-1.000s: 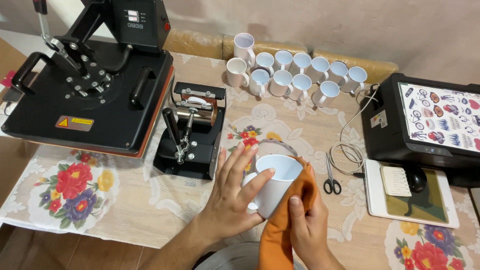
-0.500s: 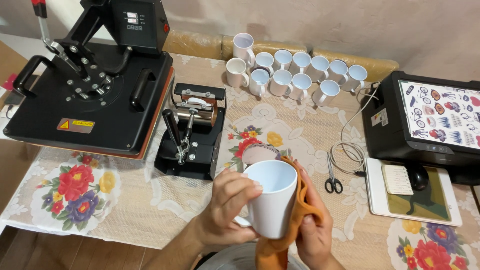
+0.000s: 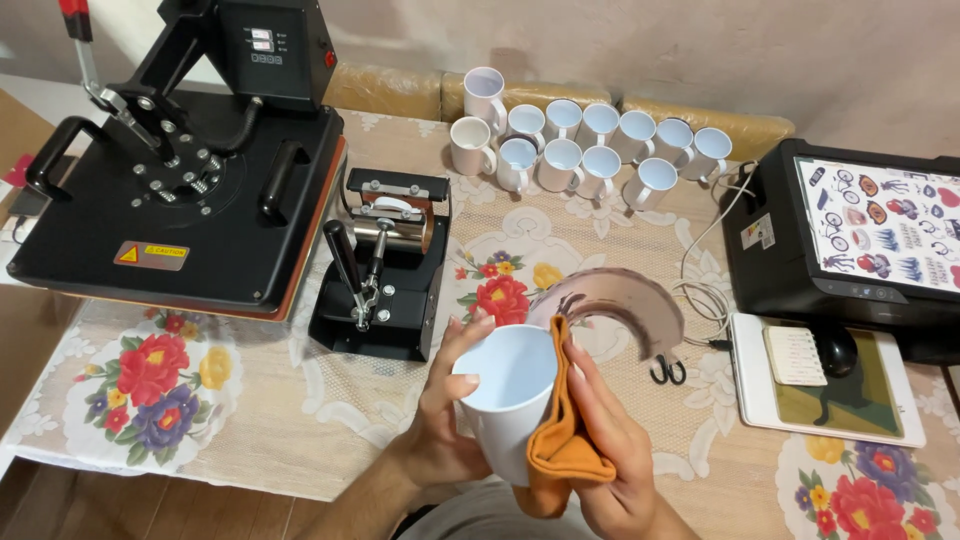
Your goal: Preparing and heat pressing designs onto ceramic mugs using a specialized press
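Above the counter [image 3: 300, 400], near the mug press [image 3: 383, 262], the white cup [image 3: 505, 395] tilts in the left hand [image 3: 450, 420], its grip wrapped around the wall, while the right hand [image 3: 610, 450] presses an orange cloth [image 3: 560, 435] against its side.

This looks like a small home workshop for printing mugs. Ahead and to the left of the hands a large flat heat press [image 3: 170, 190] stands on a table [image 3: 250, 400] under a lace cloth with flower prints, with a mug press [image 3: 385, 265] just beside it. Straight ahead, blank white mugs [image 3: 585, 150] cluster near the wall. To the right, a printer [image 3: 850, 250] carries a sheet of small designs [image 3: 885, 222].
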